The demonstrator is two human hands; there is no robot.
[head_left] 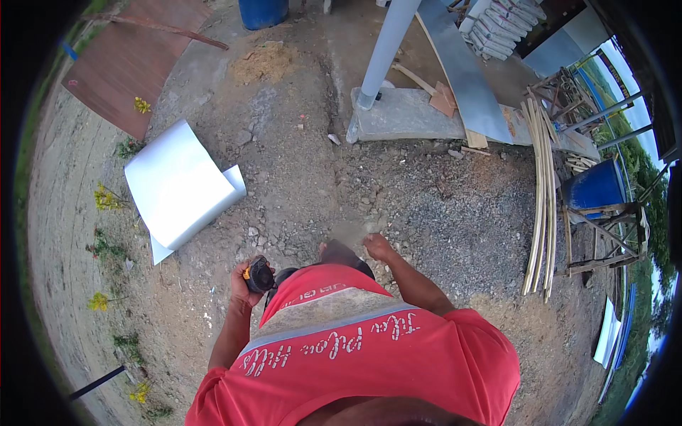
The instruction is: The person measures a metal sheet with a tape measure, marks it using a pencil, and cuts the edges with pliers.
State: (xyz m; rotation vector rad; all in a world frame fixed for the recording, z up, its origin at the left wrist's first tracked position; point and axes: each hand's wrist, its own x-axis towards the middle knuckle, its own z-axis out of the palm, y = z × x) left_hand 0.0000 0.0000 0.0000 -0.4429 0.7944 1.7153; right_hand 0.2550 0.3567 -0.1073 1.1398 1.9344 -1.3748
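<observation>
White script lettering spreads across the red shirt (pixel 419 355). The left hand (pixel 242 287) is closed around a compact, rounded black tool (pixel 262 275) with a yellow side, beside the shirt's hem. The right hand (pixel 379 247) looks curled; whether it grips anything, I cannot tell.

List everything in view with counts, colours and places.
Handheld tool: one, black and yellow, lower middle
Curled sheet: one, white, left
Panel: one, brown, upper left
Containers: two, blue, top and right
Post: one, grey, upper middle
Slab: one, grey, at post's foot
Long sheet: one, grey, upper right
Sacks: several, whitish, upper right
Strips: several, pale, right
Wooden frames: at least two, brown, right
Flower clumps: at least four, yellow, left
Rod: one, dark, lower left
Gravel: one patch, grey, right of centre
Shirt: one, red, bottom
Left hand: one, bare, around the tool
Right hand: one, bare, lower middle
</observation>
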